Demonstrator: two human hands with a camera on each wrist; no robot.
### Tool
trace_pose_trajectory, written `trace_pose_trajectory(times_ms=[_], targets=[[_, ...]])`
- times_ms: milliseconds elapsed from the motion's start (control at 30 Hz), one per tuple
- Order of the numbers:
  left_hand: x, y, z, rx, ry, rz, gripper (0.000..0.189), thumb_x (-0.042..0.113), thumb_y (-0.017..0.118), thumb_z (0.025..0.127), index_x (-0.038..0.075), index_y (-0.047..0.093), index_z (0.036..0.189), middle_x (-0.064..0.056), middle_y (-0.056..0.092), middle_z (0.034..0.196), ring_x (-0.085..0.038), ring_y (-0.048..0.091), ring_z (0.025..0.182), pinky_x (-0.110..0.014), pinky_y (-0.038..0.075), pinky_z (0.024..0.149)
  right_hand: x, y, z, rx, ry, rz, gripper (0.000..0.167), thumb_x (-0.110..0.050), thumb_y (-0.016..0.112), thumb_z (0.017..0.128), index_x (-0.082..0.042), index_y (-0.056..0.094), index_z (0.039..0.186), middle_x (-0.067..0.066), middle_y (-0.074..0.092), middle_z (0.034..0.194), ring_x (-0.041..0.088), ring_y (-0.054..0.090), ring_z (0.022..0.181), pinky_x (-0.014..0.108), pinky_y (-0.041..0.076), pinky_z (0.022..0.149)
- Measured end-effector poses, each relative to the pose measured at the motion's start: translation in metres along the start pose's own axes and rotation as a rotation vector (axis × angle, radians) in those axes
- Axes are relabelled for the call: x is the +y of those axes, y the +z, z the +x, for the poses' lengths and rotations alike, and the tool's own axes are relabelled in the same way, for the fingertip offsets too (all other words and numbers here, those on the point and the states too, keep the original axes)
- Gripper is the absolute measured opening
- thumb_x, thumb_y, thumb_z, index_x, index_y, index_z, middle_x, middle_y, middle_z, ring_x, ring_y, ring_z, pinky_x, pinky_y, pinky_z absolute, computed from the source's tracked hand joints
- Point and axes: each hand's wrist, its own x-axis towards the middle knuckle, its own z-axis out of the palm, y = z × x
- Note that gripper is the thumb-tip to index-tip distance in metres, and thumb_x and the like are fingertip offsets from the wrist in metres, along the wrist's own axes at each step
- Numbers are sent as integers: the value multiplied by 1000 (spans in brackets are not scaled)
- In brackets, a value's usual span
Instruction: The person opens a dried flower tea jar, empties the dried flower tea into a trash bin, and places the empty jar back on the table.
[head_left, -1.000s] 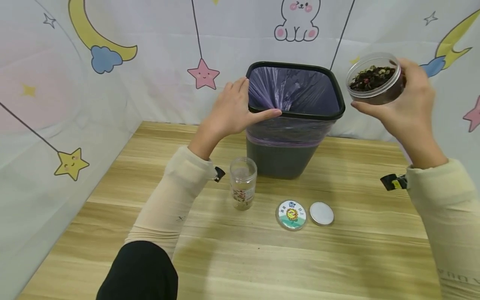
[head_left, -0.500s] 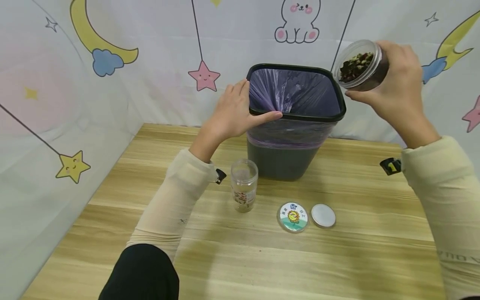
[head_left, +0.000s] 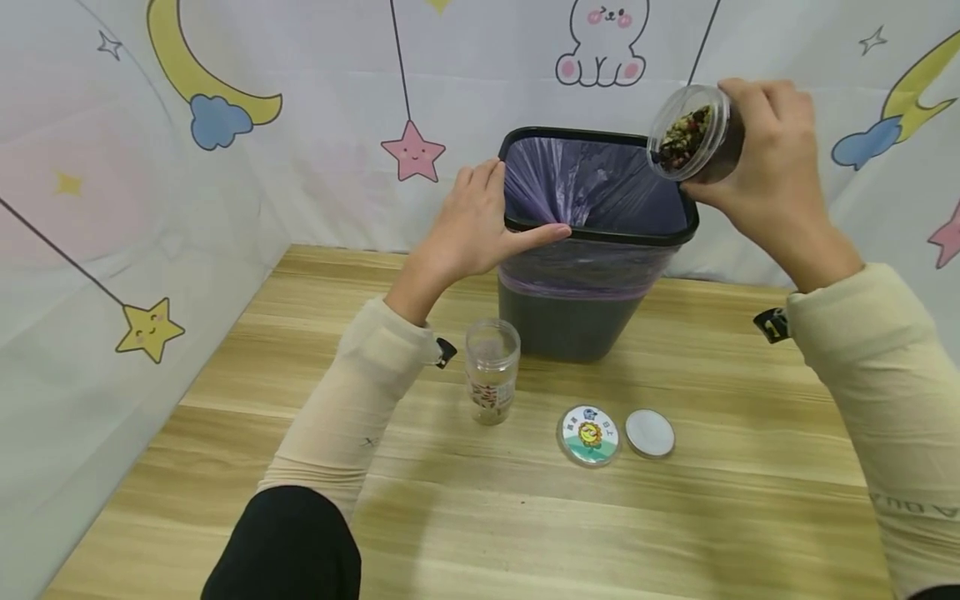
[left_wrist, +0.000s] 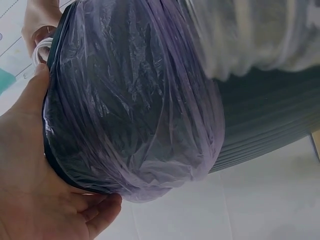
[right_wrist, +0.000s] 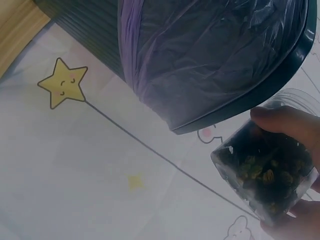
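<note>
My left hand (head_left: 476, 225) holds the black rim of a grey trash can (head_left: 570, 325) at its near left corner, thumb along the front edge. A purple-tinted bag (head_left: 600, 187) lines the can. In the left wrist view, the left fingers (left_wrist: 102, 215) bend against the bag's outside below the rim. At the can's right side, my right hand (head_left: 776, 171) grips a clear plastic jar (head_left: 723, 146), tilted with its mouth leftward over the rim. Dark dried tea-like pieces with pale and reddish bits (head_left: 686, 137) lie inside it. The right wrist view shows the jar (right_wrist: 265, 175) from its base end.
A clear lidless jar (head_left: 492, 375) with a printed label stands before the can. To its right lie a printed round lid (head_left: 588, 435) and a plain white disc (head_left: 650, 433). A patterned white cloth (head_left: 322, 167) hangs behind the wooden table (head_left: 600, 533).
My right hand has carried the jar leftward to the can's right rim and tipped it further left, its contents shifting toward the mouth. The left hand stays on the rim.
</note>
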Motion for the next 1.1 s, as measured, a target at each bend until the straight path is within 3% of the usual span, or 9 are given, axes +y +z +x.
trace_pose_trajectory(times_ms=[167, 333, 467, 800, 1100], targets=[[0, 0, 2, 14, 0, -66, 127, 88, 50, 75, 1, 11, 159, -10, 13, 165, -24, 10, 150, -34, 13, 121, -3, 4, 2, -16, 10, 23, 87, 4, 90, 62, -1, 51, 140, 28, 48, 132, 41, 37, 125, 52, 34, 105], [1, 4, 4, -7, -2, -130, 129, 88, 52, 74, 4, 3, 159, -6, -4, 166, -16, -2, 151, -30, 6, 120, -3, 7, 1, -24, 29, 40, 88, 4, 90, 61, -1, 51, 139, 28, 48, 132, 41, 37, 126, 52, 35, 106], [0, 8, 5, 1, 11, -154, 129, 87, 53, 75, 5, -2, 159, -5, -10, 165, -12, -9, 150, -27, 0, 119, -2, 8, 1, -34, 44, 39, 87, 5, 89, 61, -1, 51, 139, 28, 47, 132, 40, 37, 127, 51, 35, 108], [3, 6, 8, 0, 24, -151, 127, 86, 53, 76, 5, -1, 159, -6, -5, 166, -13, -7, 150, -27, 0, 119, 2, 5, 1, -8, -30, -18, 86, 7, 88, 62, 2, 50, 139, 30, 48, 130, 44, 39, 124, 52, 35, 108], [4, 6, 7, -33, -46, -141, 135, 91, 51, 71, 5, -6, 158, -6, -13, 165, -13, -11, 149, -29, 2, 120, 3, 8, -1, -8, -67, -33, 84, 9, 87, 63, 4, 49, 139, 31, 47, 129, 47, 40, 123, 53, 35, 107]])
